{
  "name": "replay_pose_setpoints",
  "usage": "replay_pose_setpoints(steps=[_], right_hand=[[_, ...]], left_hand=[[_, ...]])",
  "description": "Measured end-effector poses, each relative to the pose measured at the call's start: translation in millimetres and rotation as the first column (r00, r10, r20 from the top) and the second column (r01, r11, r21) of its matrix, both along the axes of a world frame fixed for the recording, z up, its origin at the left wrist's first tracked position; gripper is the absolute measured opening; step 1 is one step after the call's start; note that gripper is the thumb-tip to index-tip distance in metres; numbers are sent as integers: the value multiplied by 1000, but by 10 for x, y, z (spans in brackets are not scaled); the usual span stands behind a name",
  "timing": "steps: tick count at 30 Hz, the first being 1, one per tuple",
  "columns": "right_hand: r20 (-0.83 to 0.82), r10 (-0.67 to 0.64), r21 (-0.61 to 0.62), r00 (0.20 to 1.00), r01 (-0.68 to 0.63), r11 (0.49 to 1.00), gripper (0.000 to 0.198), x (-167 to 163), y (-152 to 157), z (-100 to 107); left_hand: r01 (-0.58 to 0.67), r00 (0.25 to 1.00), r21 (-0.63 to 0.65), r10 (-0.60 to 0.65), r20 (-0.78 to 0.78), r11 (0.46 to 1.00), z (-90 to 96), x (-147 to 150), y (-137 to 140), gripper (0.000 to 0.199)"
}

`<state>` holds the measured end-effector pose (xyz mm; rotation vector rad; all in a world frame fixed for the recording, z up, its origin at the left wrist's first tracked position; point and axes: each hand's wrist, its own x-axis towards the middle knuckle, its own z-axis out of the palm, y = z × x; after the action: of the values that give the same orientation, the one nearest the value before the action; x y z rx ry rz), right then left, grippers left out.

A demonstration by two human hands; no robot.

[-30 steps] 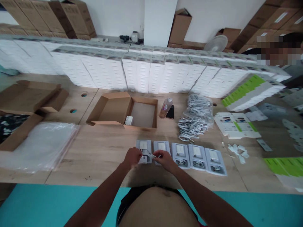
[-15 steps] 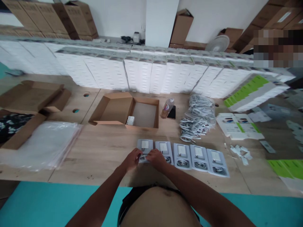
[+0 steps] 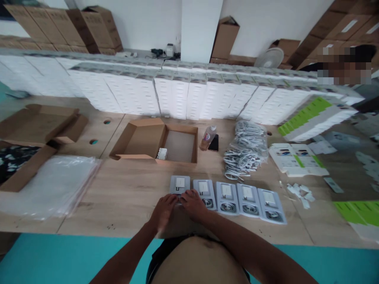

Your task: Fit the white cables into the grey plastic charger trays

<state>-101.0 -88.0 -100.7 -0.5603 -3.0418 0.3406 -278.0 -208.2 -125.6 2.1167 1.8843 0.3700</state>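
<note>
My left hand (image 3: 165, 210) and my right hand (image 3: 193, 205) meet over the lower compartment of the leftmost grey plastic tray (image 3: 172, 182). Their fingers are curled and pressed onto the coiled cable there, which they now mostly hide. A white adapter (image 3: 180, 182) lies in that tray's upper compartment. To the right, several similar trays (image 3: 217, 189) stand in a row, each with a white piece above and a coiled cable (image 3: 228, 207) below. My right forearm passes in front of the second tray's near end.
Behind the trays are an open cardboard box (image 3: 182, 161), a bottle (image 3: 208, 138), a phone (image 3: 214, 142) and a heap of bagged cables (image 3: 245, 148). Clear plastic bags (image 3: 53, 185) lie left. Stacked white boxes (image 3: 171, 96) wall the back; another person (image 3: 345, 67) is beyond, at right.
Both hands have closed in over the tray's lower compartment, covering the coiled cable that showed between them. My left hand has shifted slightly down. The view has tilted slightly.
</note>
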Motion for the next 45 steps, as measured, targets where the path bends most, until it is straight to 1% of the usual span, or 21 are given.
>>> replay_pose_setpoints(steps=[2, 5, 9, 11, 13, 15, 17, 19, 20, 22, 26, 29, 31, 34, 36, 38, 40, 42, 43, 44, 45], right_hand=[[-7, -20, -34, 1000, 20, 999, 29, 13, -5, -12], [-29, -11, -61, 1000, 9, 998, 41, 63, -60, -79], [-32, -10, -119, 999, 6, 993, 49, 106, -141, -135], [-47, -70, -186, 996, 60, 981, 51, 126, -126, -102], [-111, -201, -258, 973, 167, 952, 52, 208, -63, -44], [-212, -390, -324, 896, 312, 893, 47, 400, 28, 3], [-294, -569, -385, 768, 449, 806, 40, 705, 104, 15], [-330, -691, -429, 643, 550, 717, 36, 1076, 122, -9], [-334, -726, -441, 602, 581, 684, 35, 1265, 99, -27], [-328, -763, -452, 556, 617, 644, 33, 1609, -11, -62], [-289, -828, -447, 481, 697, 561, 30, 2106, -328, -81], [-278, -878, -433, 391, 764, 478, 30, 2446, -457, -84], [-279, -904, -417, 325, 806, 419, 31, 2727, -445, -109], [-263, -933, -365, 246, 870, 332, 33, 3202, -257, -199], [-253, -941, -315, 224, 901, 299, 39, 3496, -20, -283], [-236, -949, -290, 209, 917, 274, 48, 3734, 281, -369], [-190, -963, -294, 189, 925, 239, 55, 3906, 602, -437], [-65, -975, -291, 214, 930, 224, 54, 4026, 901, -474], [5, -970, -287, 243, 930, 231, 51, 4075, 1031, -479], [73, -957, -286, 280, 925, 249, 47, 4122, 1147, -476], [134, -938, -295, 320, 916, 271, 42, 4169, 1247, -467]], left_hand=[[14, 1000, 32, -14, 5, 999, -14, -4, -13, 55], [34, 999, 43, -33, -24, 998, -49, 28, -18, 54], [-30, 996, 37, 33, -84, 999, -81, 114, 14, 49], [-37, 995, 50, 41, -87, 998, -81, 130, 27, 46], [-34, 997, 92, 40, -63, 995, -70, 121, 26, 44], [-63, 997, 149, 68, -33, 987, -54, 108, 24, 38], [-105, 994, 182, 109, -13, 978, -39, 111, 40, 30], [-120, 992, 182, 124, -8, 976, -36, 137, 85, 24], [-122, 992, 180, 126, -9, 976, -43, 159, 114, 24], [-104, 994, 183, 109, -16, 978, -73, 208, 175, 29], [-1, 999, 188, 9, -43, 982, -175, 280, 253, 41], [8, 997, 218, 7, -70, 976, -239, 274, 301, 36], [-3, 994, 234, 28, -102, 972, -271, 250, 342, 30], [-24, 990, 270, 61, -129, 963, -311, 209, 409, 25], [-51, 992, 322, 85, -93, 945, -316, 206, 454, 21], [-130, 988, 395, 153, -28, 910, -258, 259, 493, 17], [-277, 955, 465, 294, 38, 841, -102, 403, 526, 16], [-417, 897, 503, 432, 94, 757, 132, 654, 560, 15], [-465, 871, 502, 480, 109, 729, 254, 816, 582, 15], [-494, 853, 490, 509, 114, 718, 363, 994, 609, 15], [-506, 846, 466, 522, 106, 725, 450, 1180, 641, 16]])
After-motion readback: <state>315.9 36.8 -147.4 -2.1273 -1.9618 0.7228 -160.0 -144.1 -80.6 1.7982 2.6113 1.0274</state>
